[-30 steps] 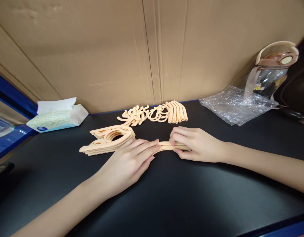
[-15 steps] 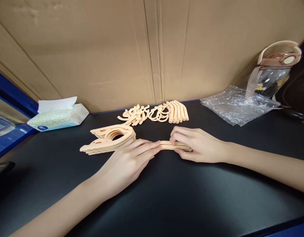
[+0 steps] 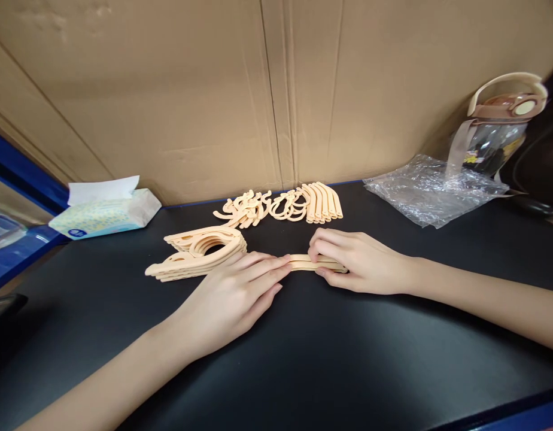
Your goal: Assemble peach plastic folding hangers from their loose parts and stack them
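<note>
Peach plastic hanger arms (image 3: 301,262) lie together on the black table, level with the folded stack. The fingers of my left hand (image 3: 240,293) are pressed on their left end, its thumb a little apart from them. My right hand (image 3: 355,263) grips the right end between curled fingers and thumb. Much of the pieces is covered by my hands. Just left of my left hand is a stack of folded hangers (image 3: 198,260). Farther back lie a heap of hanger hooks (image 3: 249,209), some ring-like curved pieces (image 3: 288,206) and a row of loose hanger arms (image 3: 324,202).
A tissue pack (image 3: 106,212) sits at the back left. Clear plastic wrap (image 3: 431,191) spreads at the back right, by a drinking bottle (image 3: 496,137) with a handle. Cardboard (image 3: 178,96) stands behind the table (image 3: 303,371). A dark object (image 3: 5,308) is at the left edge.
My left thumb has dropped slightly away from the fingers. Both hands stay on the hanger arms almost in place; everything else lies as before.
</note>
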A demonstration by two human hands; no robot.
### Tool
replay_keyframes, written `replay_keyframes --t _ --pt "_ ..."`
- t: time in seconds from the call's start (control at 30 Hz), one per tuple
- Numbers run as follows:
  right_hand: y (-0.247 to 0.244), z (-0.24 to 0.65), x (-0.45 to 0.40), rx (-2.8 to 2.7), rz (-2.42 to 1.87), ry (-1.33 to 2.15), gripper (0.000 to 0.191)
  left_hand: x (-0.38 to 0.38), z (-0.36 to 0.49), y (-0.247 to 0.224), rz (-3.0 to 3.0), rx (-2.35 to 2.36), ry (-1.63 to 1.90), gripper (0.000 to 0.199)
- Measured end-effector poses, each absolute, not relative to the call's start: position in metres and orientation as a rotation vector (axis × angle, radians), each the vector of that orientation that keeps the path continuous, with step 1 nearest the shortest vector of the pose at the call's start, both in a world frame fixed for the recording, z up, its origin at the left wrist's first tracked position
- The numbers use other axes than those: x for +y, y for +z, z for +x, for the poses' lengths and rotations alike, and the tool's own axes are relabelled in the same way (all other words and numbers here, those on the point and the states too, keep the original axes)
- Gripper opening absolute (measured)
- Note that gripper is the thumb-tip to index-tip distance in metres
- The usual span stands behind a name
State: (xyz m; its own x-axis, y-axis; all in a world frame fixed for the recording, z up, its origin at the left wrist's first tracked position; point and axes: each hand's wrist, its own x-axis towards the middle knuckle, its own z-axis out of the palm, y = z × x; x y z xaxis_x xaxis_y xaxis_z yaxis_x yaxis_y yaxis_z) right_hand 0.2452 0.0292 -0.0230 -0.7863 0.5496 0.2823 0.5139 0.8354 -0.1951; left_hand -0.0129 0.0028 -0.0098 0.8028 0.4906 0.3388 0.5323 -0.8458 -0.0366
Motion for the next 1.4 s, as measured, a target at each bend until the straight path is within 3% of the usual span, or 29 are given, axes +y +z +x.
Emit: replay_keyframes --t 0.47,0.77,1.4 --pt "-0.023 0.247 0.029 -2.693 -0.773 0.109 0.006 0.005 -0.001 0.013 -2.679 -0.735 -0.467 0.028" --pt "-0.022 0.246 0.029 -2.717 -0.773 0.073 0.009 0.069 0.028 0.037 -2.437 -1.02 0.076 0.019" --pt "-0.021 0.246 0.029 -2.731 -0.783 0.05 0.012 0.129 0.042 0.037 -2.561 -0.978 0.151 0.019"
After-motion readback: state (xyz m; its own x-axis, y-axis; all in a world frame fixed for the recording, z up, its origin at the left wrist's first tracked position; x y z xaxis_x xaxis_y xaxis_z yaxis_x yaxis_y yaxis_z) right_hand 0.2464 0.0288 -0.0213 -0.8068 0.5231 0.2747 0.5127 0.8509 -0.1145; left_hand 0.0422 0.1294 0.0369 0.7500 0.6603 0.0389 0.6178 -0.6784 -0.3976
